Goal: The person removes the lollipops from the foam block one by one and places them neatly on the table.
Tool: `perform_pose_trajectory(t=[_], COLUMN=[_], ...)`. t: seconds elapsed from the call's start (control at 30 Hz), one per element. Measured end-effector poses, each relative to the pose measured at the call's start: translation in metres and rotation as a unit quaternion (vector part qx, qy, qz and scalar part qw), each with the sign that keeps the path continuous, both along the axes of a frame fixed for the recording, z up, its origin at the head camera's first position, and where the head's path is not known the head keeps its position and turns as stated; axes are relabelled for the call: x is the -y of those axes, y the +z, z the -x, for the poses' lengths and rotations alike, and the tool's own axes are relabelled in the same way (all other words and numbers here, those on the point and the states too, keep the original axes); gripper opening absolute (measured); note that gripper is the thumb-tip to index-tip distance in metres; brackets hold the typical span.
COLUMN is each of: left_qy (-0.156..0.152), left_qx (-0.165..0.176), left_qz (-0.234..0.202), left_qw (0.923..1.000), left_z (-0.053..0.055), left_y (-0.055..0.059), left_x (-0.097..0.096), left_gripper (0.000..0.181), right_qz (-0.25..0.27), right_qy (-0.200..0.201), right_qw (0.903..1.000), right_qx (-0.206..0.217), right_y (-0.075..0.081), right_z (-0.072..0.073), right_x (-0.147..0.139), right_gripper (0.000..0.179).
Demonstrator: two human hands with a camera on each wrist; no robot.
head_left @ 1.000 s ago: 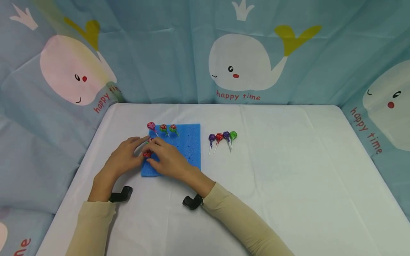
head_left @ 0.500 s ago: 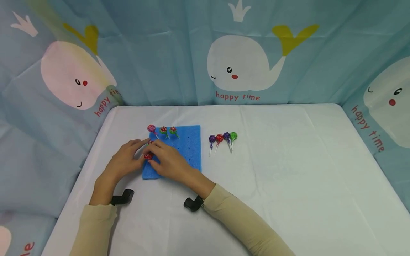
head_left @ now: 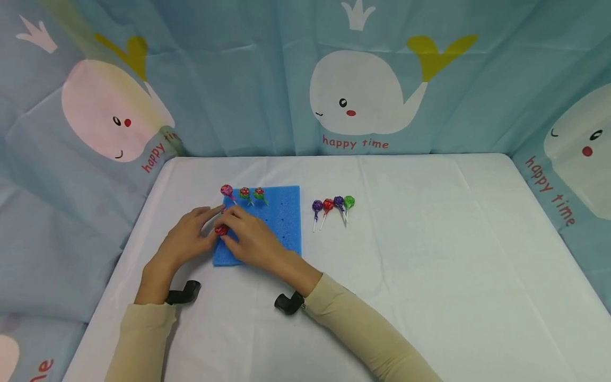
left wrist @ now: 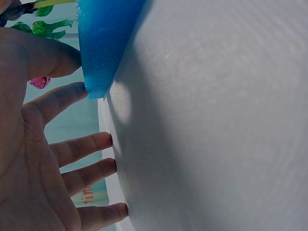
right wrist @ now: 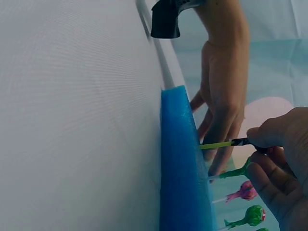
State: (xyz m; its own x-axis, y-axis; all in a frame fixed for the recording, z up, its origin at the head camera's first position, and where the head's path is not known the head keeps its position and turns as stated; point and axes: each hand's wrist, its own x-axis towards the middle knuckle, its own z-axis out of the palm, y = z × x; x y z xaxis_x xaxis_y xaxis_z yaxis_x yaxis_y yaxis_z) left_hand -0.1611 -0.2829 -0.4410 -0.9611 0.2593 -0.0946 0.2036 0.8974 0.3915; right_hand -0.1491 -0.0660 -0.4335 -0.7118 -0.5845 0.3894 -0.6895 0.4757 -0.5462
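white tabletop (head_left: 453, 254), blue foam (head_left: 273, 208), teal curtain (head_left: 229, 106) — whales (head_left: 358, 87) (yellow-tailed)

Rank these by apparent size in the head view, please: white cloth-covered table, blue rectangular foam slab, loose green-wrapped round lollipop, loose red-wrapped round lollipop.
1. White cloth-covered table
2. Blue foam slab
3. Green-wrapped lollipop and red-wrapped lollipop: too alike to rank.

Plain beige fabric left sleeve (head_left: 140, 339), matching beige fabric right sleeve (head_left: 367, 329), both long, lightly creased; black elbow-shaped left wrist camera (head_left: 190, 292), black elbow-shaped right wrist camera (head_left: 288, 304); bare left hand (head_left: 188, 236), bare right hand (head_left: 253, 236)
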Motion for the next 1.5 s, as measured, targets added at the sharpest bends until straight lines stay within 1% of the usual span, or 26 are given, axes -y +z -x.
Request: perform_pose_trajectory(t=[0.13,0.37,0.7,0.93,1.03,1.13,1.27,1.37,1.5], left_qy=[0.002,0.007,0.017,0.024,0.024,0.019,0.015,0.016,0.020], left_qx=[-0.001,-0.003,0.000,-0.006,-0.007,-0.002,0.000,0.000,0.002], left_qz=[-0.001,-0.001,0.004,0.003,0.002,-0.002,-0.005,-0.002,0.003], left_qw=[1.0000,1.0000,0.9999,0.9997,0.9997,0.9998,0.9999,0.9999,0.9998], left_z=[-0.002,-0.003,-0.004,-0.006,-0.006,-0.005,-0.002,-0.001,0.001], left_y=[0.001,0.001,0.001,0.004,0.003,0.000,0.000,0.001,0.001], left_x=[0.000,0.001,0.000,0.004,0.004,0.004,0.001,-0.002,-0.004], left_gripper=[0.066,0.063,0.062,0.060,0.060,0.060,0.060,0.061,0.061], right_qz=[0.008,0.015,0.036,0.070,0.072,0.071,0.088,0.098,0.114], right_qy=[0.000,-0.002,-0.004,-0.004,-0.008,-0.016,-0.029,-0.034,-0.028], right_qw=[1.0000,0.9999,0.9993,0.9975,0.9973,0.9972,0.9951,0.9942,0.9929], right_qx=[-0.004,0.002,0.008,0.010,0.011,0.021,0.033,0.028,0.020], right_y=[0.003,0.009,0.012,0.016,0.018,0.021,0.023,0.024,0.024], right_z=[0.000,-0.001,0.000,0.000,-0.002,-0.003,-0.003,-0.002,-0.002], right_x=[0.000,-0.003,-0.007,-0.007,-0.011,-0.018,-0.026,-0.033,-0.043], right_gripper=[0.024,0.024,0.021,0.023,0.024,0.024,0.024,0.023,0.022])
